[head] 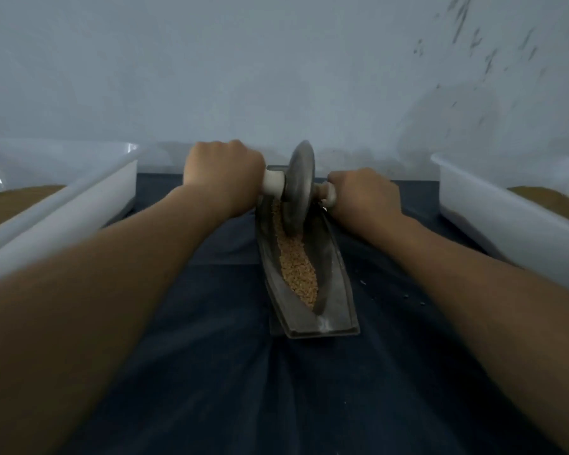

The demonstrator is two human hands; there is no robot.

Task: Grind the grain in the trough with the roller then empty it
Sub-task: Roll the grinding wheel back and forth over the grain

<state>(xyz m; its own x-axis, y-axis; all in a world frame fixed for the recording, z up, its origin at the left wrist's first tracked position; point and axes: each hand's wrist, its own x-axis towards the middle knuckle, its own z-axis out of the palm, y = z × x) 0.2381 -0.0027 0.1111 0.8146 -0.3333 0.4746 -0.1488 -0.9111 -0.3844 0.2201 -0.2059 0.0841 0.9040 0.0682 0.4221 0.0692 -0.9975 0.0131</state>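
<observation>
A long dark metal trough [337, 290] lies lengthwise on a dark cloth, holding tan grain [298, 267] along its groove. A grey metal disc roller [299, 185] stands upright in the far half of the trough, its rim down in the grain. My left hand [222, 172] is closed around the roller's pale left handle [274, 185]. My right hand [363, 195] is closed around the right handle, whose inner end [324, 192] shows by the disc. Both forearms reach in from the near corners.
A white plastic tub [79, 198] with brown material stands at the left. A second white tub [493, 205] with brown material stands at the right. A pale wall rises just behind the trough. Dark cloth [211, 356] covers the table.
</observation>
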